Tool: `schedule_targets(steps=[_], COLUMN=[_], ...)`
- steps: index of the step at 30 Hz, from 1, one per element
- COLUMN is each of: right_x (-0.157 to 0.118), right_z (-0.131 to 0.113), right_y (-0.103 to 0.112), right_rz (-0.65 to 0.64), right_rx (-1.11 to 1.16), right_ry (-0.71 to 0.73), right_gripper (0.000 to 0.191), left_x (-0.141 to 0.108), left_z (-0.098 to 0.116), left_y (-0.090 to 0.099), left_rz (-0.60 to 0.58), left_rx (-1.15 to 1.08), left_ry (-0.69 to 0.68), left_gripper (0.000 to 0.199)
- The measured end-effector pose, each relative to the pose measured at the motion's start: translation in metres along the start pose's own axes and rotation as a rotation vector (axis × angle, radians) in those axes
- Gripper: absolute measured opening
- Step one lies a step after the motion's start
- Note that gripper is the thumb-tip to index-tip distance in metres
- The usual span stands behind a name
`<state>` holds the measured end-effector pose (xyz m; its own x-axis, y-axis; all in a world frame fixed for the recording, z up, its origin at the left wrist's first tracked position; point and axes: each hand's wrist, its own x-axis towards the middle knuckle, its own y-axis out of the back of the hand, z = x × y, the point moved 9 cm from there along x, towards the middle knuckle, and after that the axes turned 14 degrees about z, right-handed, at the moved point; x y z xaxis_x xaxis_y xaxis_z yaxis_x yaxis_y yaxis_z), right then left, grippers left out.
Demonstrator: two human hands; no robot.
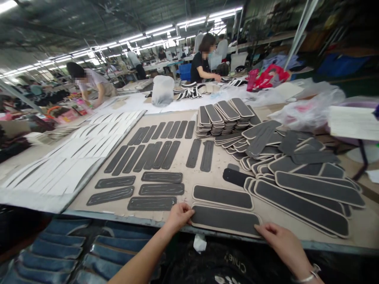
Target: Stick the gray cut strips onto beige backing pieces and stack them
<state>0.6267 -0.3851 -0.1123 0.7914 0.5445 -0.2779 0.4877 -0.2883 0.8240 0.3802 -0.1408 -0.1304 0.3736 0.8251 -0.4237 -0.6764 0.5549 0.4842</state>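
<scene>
Strip (225, 219) looks light & semi-stiff, prob. bends mid-span, so take it by opp. short ends, where your L hand (178, 217) & R hand (281, 241) each pinch it.

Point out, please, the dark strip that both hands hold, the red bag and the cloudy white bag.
Dark strip (225, 219): head view, middle of its upper face.
Red bag (265, 80): head view, its crumpled side.
White bag (162, 91): head view, middle of its front.
</scene>
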Motion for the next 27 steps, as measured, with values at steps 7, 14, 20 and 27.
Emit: schedule_targets(steps=[7,14,20,27], right_x=[-0.002,-0.001,0.000,-0.001], right_z=[0.003,0.003,0.000,-0.006], right_y=[-0.003,-0.004,0.000,0.007], right_rz=[-0.027,-0.037,0.041,0.129], right_rx=[-0.044,-0.043,0.027,0.108], right_ry=[-0.023,-0.014,0.000,-0.012], right_gripper=[0.042,0.041,0.036,0.029], left_x=[0.003,0.005,0.003,0.008], left_z=[-0.005,-0.009,-0.003,0.002], left_y=[0.001,0.003,0.002,-0.002], left_rz=[0.040,0.052,0.035,-0.016], left_rx=[0.088,0.131,0.156,0.219], left_ry=[-0.055,-0.072,-0.088,-0.176], left_gripper=[0.016,0.015,0.014,0.022])
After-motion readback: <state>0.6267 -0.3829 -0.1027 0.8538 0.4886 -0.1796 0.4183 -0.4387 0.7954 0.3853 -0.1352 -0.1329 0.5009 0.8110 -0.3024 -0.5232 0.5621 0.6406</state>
